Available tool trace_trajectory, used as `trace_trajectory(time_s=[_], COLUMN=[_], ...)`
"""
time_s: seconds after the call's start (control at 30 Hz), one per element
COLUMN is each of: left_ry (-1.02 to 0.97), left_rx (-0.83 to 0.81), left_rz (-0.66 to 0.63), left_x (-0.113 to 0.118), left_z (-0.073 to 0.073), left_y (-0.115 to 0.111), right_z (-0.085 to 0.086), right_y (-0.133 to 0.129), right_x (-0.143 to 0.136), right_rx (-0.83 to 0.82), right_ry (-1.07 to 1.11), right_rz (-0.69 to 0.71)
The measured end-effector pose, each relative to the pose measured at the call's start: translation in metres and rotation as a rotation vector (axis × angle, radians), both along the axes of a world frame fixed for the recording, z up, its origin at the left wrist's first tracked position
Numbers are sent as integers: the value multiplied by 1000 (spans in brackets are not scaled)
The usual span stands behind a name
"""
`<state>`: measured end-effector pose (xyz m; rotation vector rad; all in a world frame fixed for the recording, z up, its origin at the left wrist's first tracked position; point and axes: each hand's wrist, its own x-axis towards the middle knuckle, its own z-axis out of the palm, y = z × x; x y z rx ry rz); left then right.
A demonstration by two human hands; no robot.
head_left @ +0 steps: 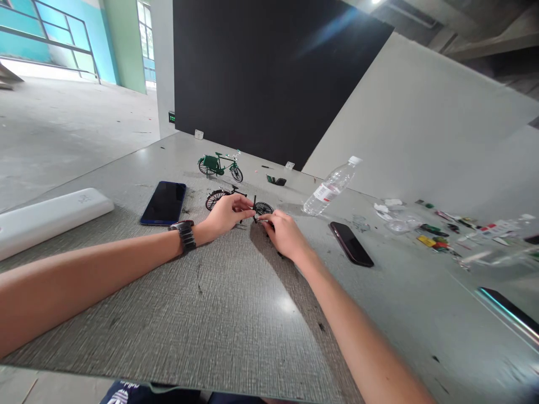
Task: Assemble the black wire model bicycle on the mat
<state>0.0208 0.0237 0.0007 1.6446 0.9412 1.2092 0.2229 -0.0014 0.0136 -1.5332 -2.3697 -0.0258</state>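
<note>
A small black model bicycle [217, 198] is between my hands, its rear wheel to the left and its spoked front wheel to the right. My left hand [229, 214] has its fingers closed on the bicycle's middle, partly hiding the frame. With fingertips pinched together, my right hand [283, 229] is at the lower front of the bicycle beside the front wheel; a small thin piece shows at the fingertips. Behind them, a green model bicycle [222, 164] with green side bags stands upright.
A dark phone [164, 203] and a white case [54, 217] lie at left. A clear plastic bottle [330, 188] tilts at right, near another phone [351, 243]. Small green parts [276, 180] sit behind; plastic scraps [400, 219] and several loose pieces cover the right side.
</note>
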Motion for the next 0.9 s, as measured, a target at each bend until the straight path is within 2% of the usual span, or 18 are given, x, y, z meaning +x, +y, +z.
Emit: trace_trajectory(time_s=[0.9], left_ry=[19], left_rx=[33], left_rz=[4], left_x=[0], left_z=[-1], left_y=[1], right_z=[1], right_y=[0], right_x=[1], right_rx=[-9], right_ry=[61], right_rz=[43])
